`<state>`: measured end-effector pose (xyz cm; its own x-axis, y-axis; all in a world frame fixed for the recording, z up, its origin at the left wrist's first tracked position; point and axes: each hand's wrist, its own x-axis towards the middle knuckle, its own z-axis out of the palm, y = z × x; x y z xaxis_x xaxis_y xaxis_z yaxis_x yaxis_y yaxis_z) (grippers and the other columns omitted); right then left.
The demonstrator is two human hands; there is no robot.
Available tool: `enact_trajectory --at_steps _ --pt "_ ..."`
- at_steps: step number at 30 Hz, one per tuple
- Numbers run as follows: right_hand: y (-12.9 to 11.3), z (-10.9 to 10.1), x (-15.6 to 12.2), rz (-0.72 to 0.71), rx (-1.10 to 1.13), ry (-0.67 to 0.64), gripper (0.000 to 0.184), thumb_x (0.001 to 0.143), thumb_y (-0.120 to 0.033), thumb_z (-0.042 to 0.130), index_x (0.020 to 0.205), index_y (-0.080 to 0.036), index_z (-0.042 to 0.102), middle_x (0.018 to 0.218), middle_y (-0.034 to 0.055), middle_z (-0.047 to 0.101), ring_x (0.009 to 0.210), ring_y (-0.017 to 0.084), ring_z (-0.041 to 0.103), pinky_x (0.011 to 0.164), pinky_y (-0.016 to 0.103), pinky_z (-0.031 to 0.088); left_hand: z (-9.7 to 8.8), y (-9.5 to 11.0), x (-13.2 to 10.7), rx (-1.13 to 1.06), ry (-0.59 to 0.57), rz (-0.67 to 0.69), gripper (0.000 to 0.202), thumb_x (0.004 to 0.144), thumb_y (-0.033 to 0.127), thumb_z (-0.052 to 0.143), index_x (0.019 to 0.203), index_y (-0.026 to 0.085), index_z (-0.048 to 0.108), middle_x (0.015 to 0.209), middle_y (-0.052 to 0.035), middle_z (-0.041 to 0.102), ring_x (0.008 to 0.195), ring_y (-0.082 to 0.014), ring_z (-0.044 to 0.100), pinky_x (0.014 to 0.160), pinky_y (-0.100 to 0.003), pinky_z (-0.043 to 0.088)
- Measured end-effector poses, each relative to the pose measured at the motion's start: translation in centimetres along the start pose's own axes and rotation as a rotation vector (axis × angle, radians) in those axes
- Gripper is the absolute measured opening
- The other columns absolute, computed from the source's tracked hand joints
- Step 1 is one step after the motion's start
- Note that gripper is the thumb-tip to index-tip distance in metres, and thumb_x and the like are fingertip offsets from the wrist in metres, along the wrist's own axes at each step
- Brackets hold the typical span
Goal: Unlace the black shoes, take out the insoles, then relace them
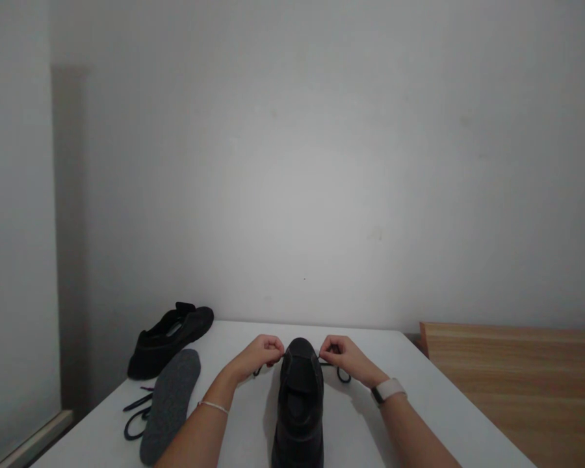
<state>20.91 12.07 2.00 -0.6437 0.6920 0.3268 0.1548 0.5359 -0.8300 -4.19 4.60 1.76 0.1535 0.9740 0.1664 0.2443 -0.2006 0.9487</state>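
White table, grey wall behind; left hand and right hand pinch black lace.

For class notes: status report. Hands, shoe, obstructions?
Left hand, right hand: fingers pinching lace. Black shoe between, toe toward wall. Insole off left, not between hands.

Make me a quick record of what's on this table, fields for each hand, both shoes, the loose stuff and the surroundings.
Left hand: pinching black lace beside the toe
Right hand: pinching black lace on the opposite side, its slack curled nearby
Centre shoe: black, toe pointing away from the person
Other shoe: black, at far left
Loose items: grey insole, with dark cord to its left
Surface: white table
Surroundings: pale wall behind, wood-grain panel at right
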Motion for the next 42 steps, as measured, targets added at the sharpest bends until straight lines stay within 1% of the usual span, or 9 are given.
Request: enact_trajectory --at_steps 8,12,16,22,29,34,37,39,42 --pt "0.7 0.0 0.2 -0.016 -0.029 0.018 0.018 0.073 -0.031 0.064 0.069 -0.015 0.058 0.058 -0.0031 0.050 0.054 0.009 0.041 0.050 0.021 0.028 -0.2 0.4 -0.2 -0.039 -0.014 -0.012 0.013 0.056 0.019 0.051 0.065 0.013 0.059 0.054 0.0051 0.046 0.050 -0.0080 0.038 0.050 -0.021 0.026" --pt "0.5 -0.1 0.1 -0.017 0.014 0.008 0.020 0.072 -0.032 0.065 0.068 -0.014 0.057 0.058 -0.0030 0.051 0.055 0.009 0.042 0.051 0.021 0.030 -0.1 0.4 -0.1 -0.073 0.023 0.024 0.012 0.058 0.018 0.054 0.067 0.012 0.060 0.055 0.0043 0.049 0.051 -0.0078 0.039 0.050 -0.021 0.026" --pt "0.1 0.2 0.0 -0.031 0.064 -0.045 0.023 0.073 -0.035 0.066 0.069 -0.015 0.057 0.061 -0.0026 0.053 0.057 0.009 0.044 0.054 0.022 0.032 0.2 0.4 -0.1 -0.110 0.053 0.076 0.010 0.063 0.021 0.060 0.069 0.012 0.061 0.055 0.0031 0.053 0.052 -0.0084 0.044 0.053 -0.021 0.031" --pt "0.4 0.6 0.3 -0.002 0.006 -0.030 0.026 0.071 -0.039 0.067 0.068 -0.015 0.057 0.056 -0.0033 0.051 0.053 0.009 0.043 0.050 0.021 0.030 0.2 0.5 -0.3 -0.145 0.065 0.080 0.011 0.064 0.022 0.067 0.067 0.014 0.060 0.057 -0.0010 0.063 0.055 -0.0109 0.054 0.056 -0.022 0.038" --pt "0.2 0.3 0.2 0.009 -0.010 -0.060 0.028 0.071 -0.040 0.067 0.067 -0.015 0.056 0.058 -0.0035 0.050 0.055 0.009 0.042 0.051 0.022 0.030 0.0 -0.1 0.0 -0.164 0.125 0.099 0.010 0.064 0.020 0.066 0.065 0.013 0.059 0.059 -0.0033 0.066 0.054 -0.0102 0.054 0.055 -0.021 0.038" --pt "-0.3 0.4 -0.1 -0.022 -0.022 -0.060 0.030 0.072 -0.043 0.067 0.067 -0.015 0.056 0.060 -0.0031 0.050 0.057 0.010 0.043 0.054 0.023 0.032 0.1 -0.6 0.1 -0.185 0.045 0.087 0.010 0.062 0.018 0.067 0.066 0.013 0.059 0.059 -0.0027 0.067 0.056 -0.0111 0.057 0.056 -0.021 0.039" --pt "-0.4 0.4 -0.1 -0.012 -0.029 -0.059 0.029 0.072 -0.042 0.067 0.068 -0.015 0.057 0.061 -0.0027 0.051 0.058 0.011 0.044 0.055 0.023 0.032 0.0 -0.7 0.1 -0.177 0.008 0.083 0.011 0.061 0.019 0.069 0.067 0.013 0.061 0.060 -0.0023 0.066 0.057 -0.0111 0.058 0.056 -0.021 0.040" --pt "-0.6 0.3 -0.1 -0.028 -0.074 -0.043 0.027 0.072 -0.041 0.067 0.069 -0.016 0.059 0.064 -0.0012 0.053 0.061 0.012 0.047 0.057 0.024 0.035 -0.1 -0.7 0.1 -0.149 0.028 0.095 0.014 0.060 0.021 0.073 0.067 0.012 0.064 0.062 -0.0027 0.066 0.059 -0.0111 0.058 0.059 -0.022 0.041" --pt "-1.3 -0.1 -0.2 -0.120 -0.203 0.001 0.023 0.072 -0.039 0.069 0.067 -0.017 0.066 0.075 0.0021 0.056 0.075 0.017 0.052 0.069 0.028 0.040 -0.3 -0.7 0.2 -0.098 0.079 0.102 0.019 0.056 0.024 0.077 0.066 0.011 0.068 0.066 -0.0036 0.067 0.062 -0.0121 0.058 0.064 -0.024 0.042"
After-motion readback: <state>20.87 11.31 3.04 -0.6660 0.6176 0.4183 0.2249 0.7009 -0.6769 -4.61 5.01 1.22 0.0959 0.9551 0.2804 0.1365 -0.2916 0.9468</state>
